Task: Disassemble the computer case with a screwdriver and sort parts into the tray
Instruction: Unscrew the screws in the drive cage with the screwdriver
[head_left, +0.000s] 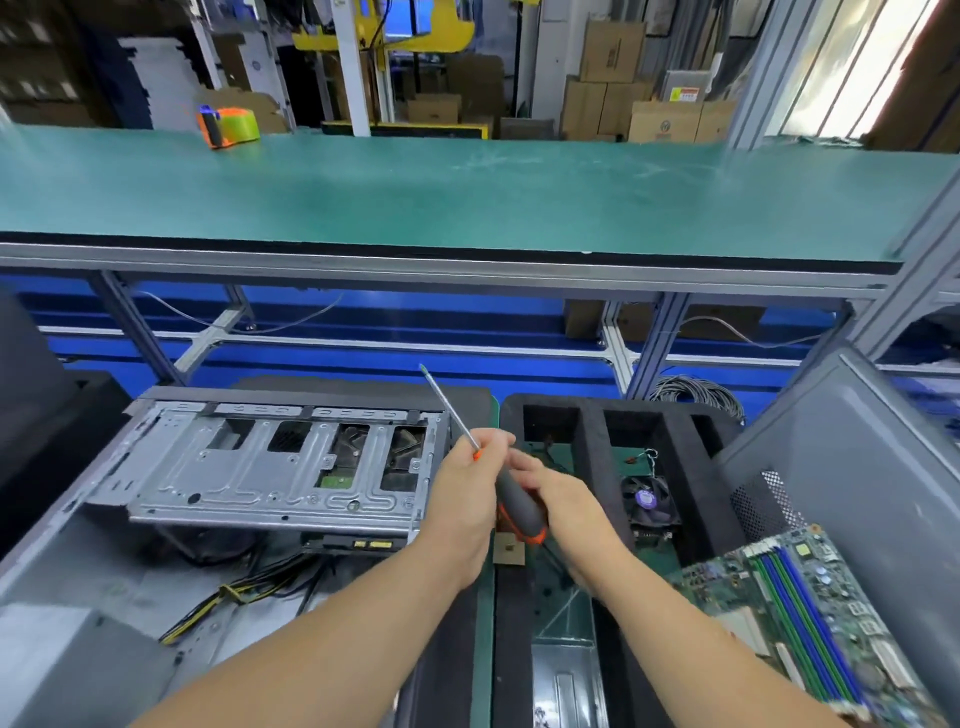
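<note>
At the left, the opened computer case (171, 525) lies on its side on the surface, its silver drive cage (280, 467) across the top and a bundle of black and yellow cables (244, 592) trailing out beneath. Just right of the cage, the left hand (465, 499) pinches the screwdriver (498, 483) where the metal shaft meets the orange collar; the shaft rises up and to the left past the fingers (493, 441), its tip in the air above the case's upper right corner. The grey and orange handle slants down to the right into the right hand (563, 512), whose fingers curl around it from beneath. Both hands hover over the black foam tray (592, 436), where a cooling fan (649, 501) sits in one compartment. Farthest right, a green motherboard (800, 618) leans against a grey panel (852, 467).
</note>
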